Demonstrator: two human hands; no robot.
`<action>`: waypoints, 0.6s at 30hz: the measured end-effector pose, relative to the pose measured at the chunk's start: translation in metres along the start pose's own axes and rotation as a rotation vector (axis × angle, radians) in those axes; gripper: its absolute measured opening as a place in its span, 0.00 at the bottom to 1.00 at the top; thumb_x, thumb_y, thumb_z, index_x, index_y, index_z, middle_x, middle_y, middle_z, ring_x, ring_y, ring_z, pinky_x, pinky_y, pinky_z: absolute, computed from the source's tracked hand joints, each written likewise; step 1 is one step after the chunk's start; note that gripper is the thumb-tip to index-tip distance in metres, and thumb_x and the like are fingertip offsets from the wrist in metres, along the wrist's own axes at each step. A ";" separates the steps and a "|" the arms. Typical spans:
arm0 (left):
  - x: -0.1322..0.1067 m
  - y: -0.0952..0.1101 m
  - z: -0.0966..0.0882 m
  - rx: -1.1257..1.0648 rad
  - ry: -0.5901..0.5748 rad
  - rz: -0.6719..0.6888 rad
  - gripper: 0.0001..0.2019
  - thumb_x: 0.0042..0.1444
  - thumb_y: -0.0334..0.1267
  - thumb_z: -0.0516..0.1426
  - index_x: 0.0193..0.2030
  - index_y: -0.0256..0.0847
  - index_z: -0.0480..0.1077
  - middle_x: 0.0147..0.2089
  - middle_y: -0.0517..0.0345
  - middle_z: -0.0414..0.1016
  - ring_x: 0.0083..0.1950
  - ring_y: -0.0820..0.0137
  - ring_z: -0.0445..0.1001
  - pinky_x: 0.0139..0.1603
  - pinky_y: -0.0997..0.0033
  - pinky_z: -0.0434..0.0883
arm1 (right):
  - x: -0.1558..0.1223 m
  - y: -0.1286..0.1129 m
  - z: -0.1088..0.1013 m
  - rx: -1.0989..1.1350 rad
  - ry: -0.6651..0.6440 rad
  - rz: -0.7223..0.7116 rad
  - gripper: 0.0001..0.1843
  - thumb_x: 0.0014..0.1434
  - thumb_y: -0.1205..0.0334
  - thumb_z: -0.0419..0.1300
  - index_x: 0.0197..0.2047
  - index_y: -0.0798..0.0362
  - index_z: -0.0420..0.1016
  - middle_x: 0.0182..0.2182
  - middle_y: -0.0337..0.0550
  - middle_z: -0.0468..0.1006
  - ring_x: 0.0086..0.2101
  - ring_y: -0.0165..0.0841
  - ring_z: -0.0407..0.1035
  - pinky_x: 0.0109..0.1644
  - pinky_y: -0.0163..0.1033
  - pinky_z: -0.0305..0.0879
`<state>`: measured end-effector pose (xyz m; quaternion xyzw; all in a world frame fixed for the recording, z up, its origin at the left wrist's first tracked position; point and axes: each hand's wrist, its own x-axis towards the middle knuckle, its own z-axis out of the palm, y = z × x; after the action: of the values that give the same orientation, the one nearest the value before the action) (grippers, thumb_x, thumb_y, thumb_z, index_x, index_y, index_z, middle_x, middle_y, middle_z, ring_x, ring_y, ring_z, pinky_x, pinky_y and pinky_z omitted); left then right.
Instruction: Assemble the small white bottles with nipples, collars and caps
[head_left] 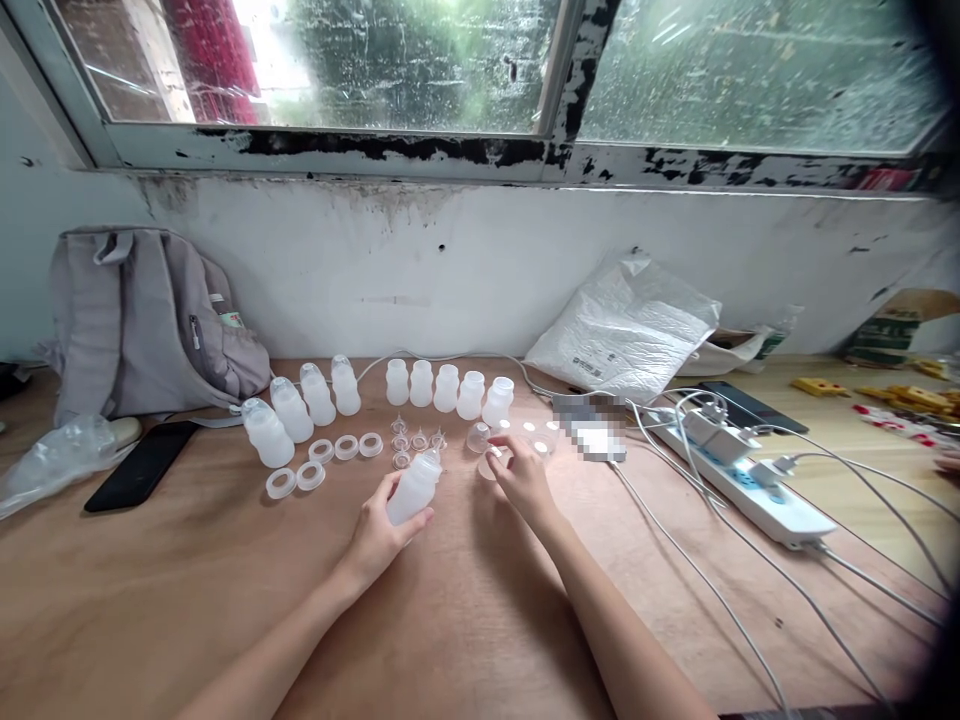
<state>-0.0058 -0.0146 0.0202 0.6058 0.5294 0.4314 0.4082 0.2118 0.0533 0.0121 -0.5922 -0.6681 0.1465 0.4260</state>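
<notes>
My left hand is wrapped around a small translucent white bottle with a nipple top, held tilted just above the wooden table. My right hand reaches forward, its fingertips pinching a clear domed cap among a few other clear caps. Beyond the hands stands a row of several empty white bottles, with more bottles at the left. White screw rings and small clear nipples lie between them.
A grey backpack leans on the wall at the left, with a black phone and a plastic bag before it. A white plastic bag, a power strip with chargers and trailing cables occupy the right.
</notes>
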 end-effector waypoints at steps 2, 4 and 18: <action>0.000 -0.001 -0.001 -0.021 0.014 -0.009 0.25 0.43 0.45 0.60 0.48 0.41 0.60 0.44 0.53 0.71 0.45 0.64 0.69 0.43 0.69 0.65 | -0.002 -0.003 0.004 0.108 -0.057 -0.029 0.09 0.49 0.60 0.55 0.36 0.50 0.71 0.36 0.44 0.72 0.30 0.35 0.66 0.37 0.42 0.60; 0.001 -0.001 -0.003 -0.016 0.009 -0.010 0.24 0.43 0.44 0.60 0.48 0.41 0.60 0.43 0.53 0.71 0.45 0.64 0.69 0.43 0.69 0.66 | -0.004 -0.006 0.007 0.167 -0.099 -0.023 0.10 0.48 0.58 0.57 0.35 0.49 0.72 0.35 0.43 0.72 0.27 0.34 0.65 0.36 0.42 0.61; 0.004 -0.005 -0.005 0.232 -0.013 0.176 0.19 0.44 0.38 0.59 0.45 0.43 0.65 0.42 0.57 0.68 0.43 0.66 0.68 0.43 0.68 0.66 | -0.010 -0.032 0.005 0.810 -0.041 0.191 0.16 0.50 0.51 0.58 0.39 0.52 0.69 0.32 0.41 0.71 0.20 0.27 0.66 0.28 0.39 0.67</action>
<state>-0.0118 -0.0101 0.0171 0.6957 0.5178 0.3978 0.2994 0.1867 0.0379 0.0278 -0.4330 -0.5066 0.4483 0.5957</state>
